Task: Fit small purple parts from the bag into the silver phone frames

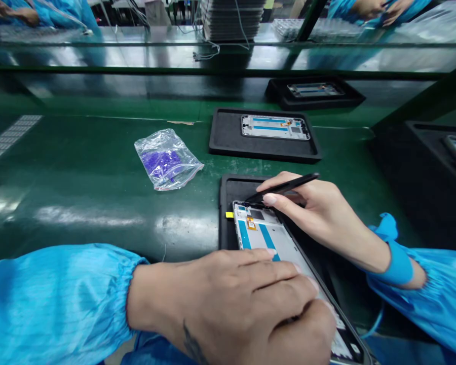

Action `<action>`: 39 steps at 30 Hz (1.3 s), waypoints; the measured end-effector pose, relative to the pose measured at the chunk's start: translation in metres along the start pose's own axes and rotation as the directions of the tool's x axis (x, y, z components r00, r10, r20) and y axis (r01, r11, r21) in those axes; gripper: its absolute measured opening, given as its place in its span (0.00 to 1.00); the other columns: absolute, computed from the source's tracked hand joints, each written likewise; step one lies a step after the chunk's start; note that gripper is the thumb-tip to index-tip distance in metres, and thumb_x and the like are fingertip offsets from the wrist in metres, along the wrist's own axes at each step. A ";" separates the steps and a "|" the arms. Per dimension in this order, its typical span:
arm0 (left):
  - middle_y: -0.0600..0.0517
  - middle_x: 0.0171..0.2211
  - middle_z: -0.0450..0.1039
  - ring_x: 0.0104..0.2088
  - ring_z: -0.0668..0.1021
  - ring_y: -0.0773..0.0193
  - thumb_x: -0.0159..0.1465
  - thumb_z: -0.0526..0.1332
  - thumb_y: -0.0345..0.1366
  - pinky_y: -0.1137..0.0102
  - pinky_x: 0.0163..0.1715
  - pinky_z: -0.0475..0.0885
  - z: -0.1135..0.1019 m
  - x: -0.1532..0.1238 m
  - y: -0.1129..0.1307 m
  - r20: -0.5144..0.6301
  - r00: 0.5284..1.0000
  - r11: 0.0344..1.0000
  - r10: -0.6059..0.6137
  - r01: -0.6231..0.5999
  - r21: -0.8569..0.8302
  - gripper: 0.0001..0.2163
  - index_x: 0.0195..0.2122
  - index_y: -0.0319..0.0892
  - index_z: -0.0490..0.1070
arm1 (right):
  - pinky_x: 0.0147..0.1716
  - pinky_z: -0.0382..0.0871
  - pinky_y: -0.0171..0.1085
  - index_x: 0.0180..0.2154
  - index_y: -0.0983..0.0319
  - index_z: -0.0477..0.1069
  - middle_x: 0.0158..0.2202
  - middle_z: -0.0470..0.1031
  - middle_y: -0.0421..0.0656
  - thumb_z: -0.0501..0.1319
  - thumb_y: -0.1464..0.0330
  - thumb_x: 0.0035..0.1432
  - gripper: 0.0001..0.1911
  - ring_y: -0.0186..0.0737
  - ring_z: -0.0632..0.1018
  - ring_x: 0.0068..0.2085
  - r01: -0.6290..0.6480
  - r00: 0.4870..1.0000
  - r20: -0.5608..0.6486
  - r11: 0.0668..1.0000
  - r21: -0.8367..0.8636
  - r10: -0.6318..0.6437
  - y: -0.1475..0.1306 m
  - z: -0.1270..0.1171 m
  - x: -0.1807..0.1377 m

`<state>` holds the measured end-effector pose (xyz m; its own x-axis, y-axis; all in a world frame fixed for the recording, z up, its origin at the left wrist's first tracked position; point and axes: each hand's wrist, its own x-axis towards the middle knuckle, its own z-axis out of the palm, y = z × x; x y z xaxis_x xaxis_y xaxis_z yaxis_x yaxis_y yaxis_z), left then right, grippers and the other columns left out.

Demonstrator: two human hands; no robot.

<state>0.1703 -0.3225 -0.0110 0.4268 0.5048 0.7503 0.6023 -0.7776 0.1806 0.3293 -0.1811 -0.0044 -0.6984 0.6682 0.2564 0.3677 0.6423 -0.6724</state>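
Note:
A smartphone frame [291, 241], with blue adhesive strips and a small orange flex cable, lies at a slant over a black foam tray [228, 190]. Across its near half rests my left hand [235, 304], fingers bent and close together, steadying it; the fingertips are partly hidden. My right hand [315, 208] pinches a slim black pen-like tool [289, 186]. Its tip meets the far end of the frame, by the top edge. Whether the tool is tweezers or a pry stick I cannot tell. A yellow tab [229, 215] sticks out at the frame's left side.
A clear zip bag [169, 159] of small purple pieces lies left of the trays. Behind, another foam tray [228, 134] holds a second phone frame [275, 126]. A third tray [307, 101] sits farther back. Dark foam [410, 177] stands at right. Co-workers' hands [380, 10] show beyond the ledge.

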 end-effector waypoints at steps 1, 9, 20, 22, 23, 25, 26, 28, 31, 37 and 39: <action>0.51 0.40 0.81 0.45 0.81 0.64 0.70 0.57 0.32 0.68 0.54 0.76 0.000 0.000 -0.001 0.015 1.000 1.000 0.023 -0.023 0.002 0.11 0.38 0.38 0.79 | 0.39 0.76 0.42 0.41 0.57 0.78 0.40 0.82 0.43 0.62 0.61 0.65 0.09 0.44 0.82 0.38 -0.008 1.000 -0.001 1.000 0.003 0.008 0.000 0.000 0.000; 0.50 0.42 0.81 0.46 0.81 0.64 0.70 0.56 0.33 0.67 0.56 0.76 -0.004 0.000 -0.006 0.034 0.997 0.998 0.063 -0.062 -0.011 0.11 0.41 0.37 0.79 | 0.41 0.76 0.43 0.41 0.56 0.78 0.41 0.82 0.43 0.62 0.60 0.65 0.09 0.46 0.82 0.39 -0.006 1.000 0.012 1.000 -0.014 0.006 -0.001 -0.002 -0.001; 0.49 0.48 0.79 0.53 0.78 0.61 0.70 0.58 0.33 0.64 0.61 0.72 -0.016 -0.014 -0.008 0.296 0.941 0.986 0.166 -0.164 -0.030 0.12 0.51 0.39 0.77 | 0.37 0.83 0.44 0.38 0.59 0.77 0.34 0.78 0.42 0.68 0.58 0.60 0.11 0.43 0.83 0.35 -0.193 0.937 -0.197 0.898 0.396 0.288 -0.002 -0.011 0.002; 0.48 0.52 0.78 0.57 0.77 0.60 0.71 0.56 0.33 0.64 0.64 0.69 -0.024 -0.019 -0.011 0.405 0.895 0.982 0.188 -0.174 -0.072 0.15 0.55 0.37 0.74 | 0.37 0.83 0.43 0.37 0.59 0.77 0.35 0.77 0.43 0.68 0.59 0.59 0.11 0.42 0.83 0.35 -0.177 0.917 -0.255 0.885 0.430 0.307 0.000 -0.014 0.001; 0.47 0.53 0.77 0.58 0.75 0.60 0.72 0.55 0.33 0.64 0.65 0.67 -0.029 -0.022 -0.013 0.442 0.875 0.980 0.197 -0.170 -0.099 0.16 0.57 0.36 0.73 | 0.37 0.83 0.41 0.37 0.60 0.77 0.35 0.77 0.43 0.69 0.59 0.59 0.11 0.41 0.82 0.35 -0.171 0.909 -0.275 0.882 0.438 0.313 0.002 -0.015 0.000; 0.45 0.56 0.76 0.61 0.74 0.58 0.73 0.53 0.32 0.62 0.67 0.66 -0.039 -0.030 -0.019 0.478 0.856 0.980 0.194 -0.145 -0.138 0.17 0.58 0.33 0.72 | 0.36 0.82 0.37 0.37 0.61 0.78 0.36 0.77 0.43 0.69 0.61 0.59 0.10 0.38 0.82 0.34 -0.163 0.904 -0.295 0.886 0.434 0.311 0.004 -0.018 -0.002; 0.44 0.57 0.76 0.62 0.73 0.57 0.73 0.52 0.32 0.60 0.67 0.66 -0.044 -0.034 -0.022 0.492 0.851 0.982 0.183 -0.131 -0.139 0.17 0.58 0.33 0.72 | 0.36 0.82 0.36 0.37 0.62 0.78 0.37 0.77 0.43 0.69 0.61 0.60 0.10 0.37 0.82 0.34 -0.161 0.905 -0.296 0.890 0.427 0.306 0.005 -0.018 -0.003; 0.42 0.57 0.76 0.61 0.74 0.55 0.74 0.51 0.31 0.57 0.66 0.67 -0.052 -0.045 -0.028 0.495 0.857 0.989 0.144 -0.108 -0.101 0.16 0.57 0.32 0.73 | 0.35 0.81 0.35 0.37 0.62 0.77 0.36 0.78 0.43 0.68 0.61 0.60 0.10 0.36 0.82 0.33 -0.156 0.913 -0.285 0.895 0.419 0.293 0.006 -0.019 -0.004; 0.43 0.57 0.76 0.62 0.74 0.56 0.75 0.49 0.31 0.56 0.67 0.65 -0.059 -0.063 -0.034 0.496 0.866 0.997 0.071 -0.083 0.002 0.17 0.56 0.34 0.74 | 0.35 0.81 0.37 0.37 0.62 0.76 0.35 0.78 0.43 0.68 0.57 0.60 0.14 0.38 0.82 0.32 -0.158 0.930 -0.237 0.891 0.426 0.279 0.009 -0.018 -0.004; 0.45 0.58 0.75 0.66 0.69 0.59 0.75 0.47 0.28 0.56 0.70 0.60 -0.064 -0.081 -0.036 0.477 0.878 0.993 -0.020 -0.037 0.109 0.17 0.58 0.38 0.72 | 0.34 0.83 0.42 0.37 0.59 0.77 0.34 0.79 0.43 0.69 0.52 0.56 0.18 0.41 0.82 0.33 -0.153 0.943 -0.199 0.877 0.455 0.268 0.019 -0.011 -0.002; 0.45 0.59 0.75 0.66 0.70 0.59 0.75 0.46 0.27 0.56 0.69 0.61 -0.065 -0.079 -0.035 0.480 0.877 0.993 -0.024 -0.034 0.113 0.18 0.58 0.37 0.72 | 0.34 0.83 0.42 0.37 0.59 0.77 0.35 0.79 0.43 0.69 0.52 0.56 0.17 0.42 0.82 0.34 -0.168 0.943 -0.185 0.873 0.458 0.278 0.023 -0.009 -0.002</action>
<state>0.0719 -0.3597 -0.0354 0.6836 0.6414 0.3482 0.6596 -0.7472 0.0816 0.3446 -0.1637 -0.0140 -0.4422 0.8780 0.1834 0.1571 0.2771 -0.9479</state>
